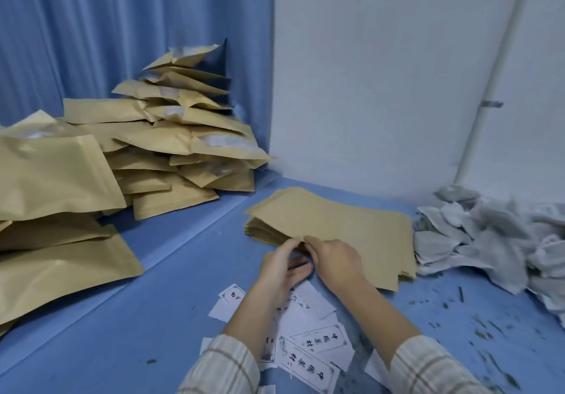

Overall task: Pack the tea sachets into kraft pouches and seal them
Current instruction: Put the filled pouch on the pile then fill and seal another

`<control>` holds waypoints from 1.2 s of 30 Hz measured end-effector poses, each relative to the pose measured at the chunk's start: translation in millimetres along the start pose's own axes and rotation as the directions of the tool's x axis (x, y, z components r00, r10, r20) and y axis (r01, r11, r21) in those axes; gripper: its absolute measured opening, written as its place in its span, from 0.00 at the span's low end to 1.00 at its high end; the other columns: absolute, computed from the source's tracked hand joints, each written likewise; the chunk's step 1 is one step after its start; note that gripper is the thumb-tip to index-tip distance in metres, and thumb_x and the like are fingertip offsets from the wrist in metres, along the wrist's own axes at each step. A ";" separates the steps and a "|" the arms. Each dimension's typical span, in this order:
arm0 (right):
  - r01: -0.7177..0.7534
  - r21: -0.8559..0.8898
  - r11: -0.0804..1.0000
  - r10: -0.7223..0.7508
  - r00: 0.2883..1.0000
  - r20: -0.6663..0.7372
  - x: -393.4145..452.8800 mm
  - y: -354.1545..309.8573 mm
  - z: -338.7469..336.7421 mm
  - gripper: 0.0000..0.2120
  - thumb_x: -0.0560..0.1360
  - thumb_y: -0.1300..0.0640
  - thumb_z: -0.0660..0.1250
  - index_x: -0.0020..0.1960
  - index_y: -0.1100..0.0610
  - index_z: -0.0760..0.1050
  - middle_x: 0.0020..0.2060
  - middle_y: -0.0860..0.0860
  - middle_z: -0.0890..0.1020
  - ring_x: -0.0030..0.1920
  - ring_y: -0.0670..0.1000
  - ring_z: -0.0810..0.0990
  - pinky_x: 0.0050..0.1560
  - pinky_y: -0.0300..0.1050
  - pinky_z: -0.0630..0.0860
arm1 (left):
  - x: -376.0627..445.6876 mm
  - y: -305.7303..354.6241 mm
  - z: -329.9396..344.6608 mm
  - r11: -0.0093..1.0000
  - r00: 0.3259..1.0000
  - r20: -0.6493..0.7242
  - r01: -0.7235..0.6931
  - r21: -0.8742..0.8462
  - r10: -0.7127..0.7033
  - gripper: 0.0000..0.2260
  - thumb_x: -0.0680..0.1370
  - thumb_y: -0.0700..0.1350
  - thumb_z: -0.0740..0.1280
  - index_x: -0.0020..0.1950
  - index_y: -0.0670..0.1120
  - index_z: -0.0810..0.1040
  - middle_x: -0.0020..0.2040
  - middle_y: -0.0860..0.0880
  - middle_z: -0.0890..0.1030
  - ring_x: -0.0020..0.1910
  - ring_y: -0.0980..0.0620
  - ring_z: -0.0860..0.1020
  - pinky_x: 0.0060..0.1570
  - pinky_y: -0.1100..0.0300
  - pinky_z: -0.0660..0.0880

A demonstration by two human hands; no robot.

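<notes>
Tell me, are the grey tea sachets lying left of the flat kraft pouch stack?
No, the grey tea sachets lie right of the flat kraft pouch stack.

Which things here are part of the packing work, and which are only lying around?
Part of the job:
- stack of flat kraft pouches, both hands at its near edge
- pile of tea sachets
- heap of filled pouches

Just lying about:
- printed paper labels
- tea crumbs
- white pipe
</notes>
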State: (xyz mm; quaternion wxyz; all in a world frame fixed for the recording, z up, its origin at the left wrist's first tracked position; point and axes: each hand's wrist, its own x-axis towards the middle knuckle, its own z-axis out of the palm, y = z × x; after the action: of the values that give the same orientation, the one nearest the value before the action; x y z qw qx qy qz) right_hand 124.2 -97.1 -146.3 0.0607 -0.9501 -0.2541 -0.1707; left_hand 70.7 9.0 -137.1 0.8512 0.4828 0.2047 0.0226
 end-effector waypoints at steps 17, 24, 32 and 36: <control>0.088 0.962 0.258 0.064 0.992 -0.108 -66.8 -59.7 -103.6 0.16 0.75 0.70 0.57 0.57 0.60 0.78 0.53 0.55 0.82 0.53 0.49 0.80 0.56 0.37 0.75 | -100.5 41.2 6.3 0.473 0.601 -0.142 -0.439 0.764 0.786 0.13 0.82 0.46 0.54 0.54 0.40 0.75 0.50 0.41 0.79 0.50 0.40 0.76 0.41 0.56 0.65; -0.128 0.923 -0.362 0.200 0.957 0.211 -86.3 -43.7 -140.5 0.23 0.77 0.38 0.56 0.50 0.55 0.78 0.39 0.50 0.85 0.37 0.48 0.84 0.32 0.40 0.78 | -130.9 29.9 -48.8 -0.433 0.579 0.307 0.089 0.897 0.755 0.34 0.77 0.33 0.53 0.78 0.56 0.44 0.74 0.38 0.55 0.60 0.40 0.67 0.61 0.49 0.64; -0.349 0.897 -0.272 0.412 0.800 0.436 -128.4 -26.5 -88.2 0.05 0.74 0.67 0.64 0.40 0.62 0.76 0.26 0.52 0.81 0.24 0.46 0.79 0.27 0.41 0.79 | -146.1 -9.6 -77.6 -0.341 0.915 0.229 -0.109 0.934 0.333 0.46 0.71 0.56 0.69 0.77 0.56 0.40 0.77 0.42 0.42 0.76 0.40 0.44 0.73 0.43 0.44; -0.397 0.852 -0.342 0.373 0.774 0.511 -135.6 -26.3 -63.6 0.02 0.73 0.66 0.67 0.42 0.64 0.77 0.32 0.55 0.82 0.31 0.49 0.82 0.28 0.37 0.78 | -153.3 -16.8 -58.9 0.168 0.944 0.327 -0.331 0.929 0.054 0.55 0.60 0.57 0.74 0.77 0.57 0.42 0.78 0.50 0.39 0.76 0.52 0.38 0.74 0.51 0.43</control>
State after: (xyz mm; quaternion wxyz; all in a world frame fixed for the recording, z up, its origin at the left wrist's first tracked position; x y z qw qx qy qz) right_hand -17.8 -149.9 -134.2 0.8000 -0.5862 0.0452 0.1201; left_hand -94.1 11.7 -127.5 0.3580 0.9319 0.0144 -0.0568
